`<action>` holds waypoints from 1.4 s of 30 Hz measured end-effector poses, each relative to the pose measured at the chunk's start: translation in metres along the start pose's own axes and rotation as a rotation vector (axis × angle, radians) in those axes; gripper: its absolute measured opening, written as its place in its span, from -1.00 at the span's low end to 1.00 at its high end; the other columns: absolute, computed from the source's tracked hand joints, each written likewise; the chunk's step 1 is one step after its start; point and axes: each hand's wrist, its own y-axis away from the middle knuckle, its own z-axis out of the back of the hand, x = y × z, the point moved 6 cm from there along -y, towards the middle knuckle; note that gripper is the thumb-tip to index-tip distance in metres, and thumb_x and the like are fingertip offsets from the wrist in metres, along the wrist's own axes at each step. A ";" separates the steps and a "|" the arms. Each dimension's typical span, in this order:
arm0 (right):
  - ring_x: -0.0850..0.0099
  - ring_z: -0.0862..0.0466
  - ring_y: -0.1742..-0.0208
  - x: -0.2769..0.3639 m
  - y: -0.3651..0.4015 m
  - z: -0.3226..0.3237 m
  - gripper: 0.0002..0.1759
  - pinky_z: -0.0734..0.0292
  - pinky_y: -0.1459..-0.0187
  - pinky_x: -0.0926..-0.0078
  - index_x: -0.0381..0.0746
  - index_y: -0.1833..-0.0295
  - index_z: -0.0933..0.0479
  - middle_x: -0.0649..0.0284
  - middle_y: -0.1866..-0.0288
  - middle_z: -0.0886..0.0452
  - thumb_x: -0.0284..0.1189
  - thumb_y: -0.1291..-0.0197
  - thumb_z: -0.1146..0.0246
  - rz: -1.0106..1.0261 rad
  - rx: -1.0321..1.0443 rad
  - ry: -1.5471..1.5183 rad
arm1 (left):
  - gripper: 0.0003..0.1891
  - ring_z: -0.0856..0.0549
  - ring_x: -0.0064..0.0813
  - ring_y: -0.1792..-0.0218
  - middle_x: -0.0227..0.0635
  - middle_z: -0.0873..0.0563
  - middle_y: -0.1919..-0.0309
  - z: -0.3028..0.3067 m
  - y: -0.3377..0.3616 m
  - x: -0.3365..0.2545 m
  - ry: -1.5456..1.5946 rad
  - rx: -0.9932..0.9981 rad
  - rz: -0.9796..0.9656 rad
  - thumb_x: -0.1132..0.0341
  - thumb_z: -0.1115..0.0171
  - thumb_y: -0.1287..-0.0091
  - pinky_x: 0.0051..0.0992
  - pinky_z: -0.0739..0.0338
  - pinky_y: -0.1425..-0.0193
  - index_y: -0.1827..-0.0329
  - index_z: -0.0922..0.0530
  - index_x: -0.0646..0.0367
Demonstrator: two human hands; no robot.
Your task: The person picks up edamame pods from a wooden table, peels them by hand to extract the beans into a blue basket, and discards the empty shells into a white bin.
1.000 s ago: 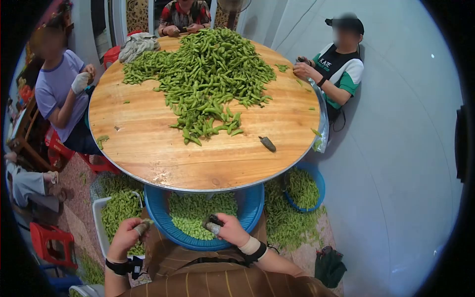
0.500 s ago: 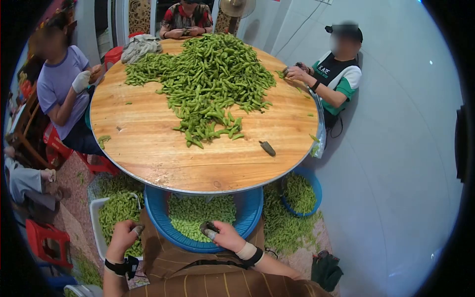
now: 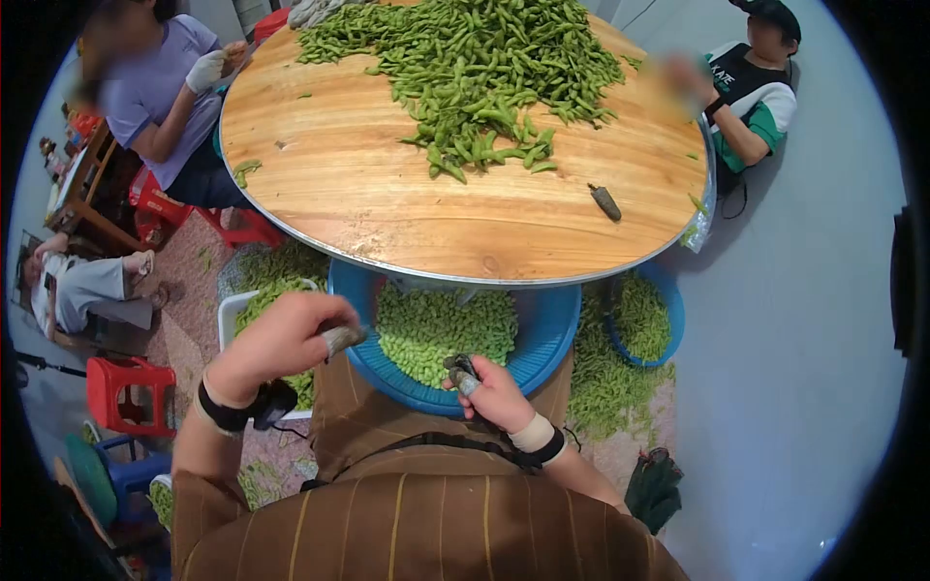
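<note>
Where the co-worker sits at the right side of the round wooden worktop point(image 3: 378, 208), the word "KATE" can be read on the black shirt front point(image 3: 741, 77). Green soybean pods point(image 3: 494, 68) lie in a large heap on the far half of the worktop; their long axes point in every direction, and at the near end some lie slanting and one almost crosswise. A dark grey finger-shaped piece point(image 3: 604, 202) lies apart from them, its long axis going from upper left to lower right.

The left hand point(image 3: 298, 334) is beside the left rim of the blue basin point(image 3: 557, 339), above the white basket point(image 3: 230, 315), which it partly hides. Its grip is curled, with the covered thumb directed to the right, but one cannot tell whether a pod is pinched there. The right hand point(image 3: 496, 392) is above the near right part of the basin, with fingers directed to the upper left. Its thumb and forefinger are close together; what is between them cannot be seen.

Light green shelled beans point(image 3: 441, 334) lie in the basin, whose far part is hidden by the worktop's edge. Farther right, a smaller blue basket point(image 3: 679, 315) holds pods, and more green pieces point(image 3: 620, 397) are scattered beside it on the floor.
</note>
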 end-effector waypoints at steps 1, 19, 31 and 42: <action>0.66 -0.43 0.50 0.000 0.002 0.002 -0.80 -0.44 0.53 0.68 -0.32 -0.02 -0.38 0.25 0.20 -0.59 -0.50 -0.34 0.01 0.001 0.006 -0.008 | -0.83 -0.66 -0.35 0.38 -0.17 -0.68 0.42 0.002 -0.014 -0.010 -0.007 0.002 0.007 0.37 -0.20 -0.19 -0.43 -0.52 0.26 0.23 -0.61 0.28; 0.68 -0.43 0.52 0.004 0.019 0.053 -0.82 -0.40 0.54 0.72 -0.33 0.01 -0.41 0.29 0.25 -0.60 -0.56 -0.30 -0.01 0.051 -0.061 -0.150 | -0.67 -0.59 -0.06 0.17 -0.10 -0.60 0.23 0.023 -0.277 -0.083 -0.926 -0.427 -0.332 0.53 -0.10 -0.06 -0.22 -0.50 0.05 0.06 -0.57 0.20; 0.67 -0.43 0.52 0.003 0.006 0.026 -0.81 -0.42 0.53 0.71 -0.31 0.01 -0.41 0.29 0.24 -0.61 -0.56 -0.29 -0.02 0.067 0.040 -0.031 | -0.76 -0.64 -0.21 0.39 -0.20 -0.65 0.44 0.059 -0.200 -0.068 -0.439 -0.497 -0.173 0.36 -0.31 -0.03 -0.33 -0.53 0.28 0.21 -0.65 0.18; 0.62 -0.39 0.63 0.061 0.024 0.019 -0.82 -0.32 0.60 0.66 -0.29 0.08 -0.42 0.32 0.47 -0.50 -0.44 -0.27 -0.17 0.311 -0.197 -0.404 | -0.88 -0.61 -0.68 0.45 -0.44 -0.65 0.33 -0.070 -0.085 -0.046 0.710 0.023 -0.055 0.41 -0.20 -0.31 -0.69 -0.45 0.42 0.14 -0.55 0.20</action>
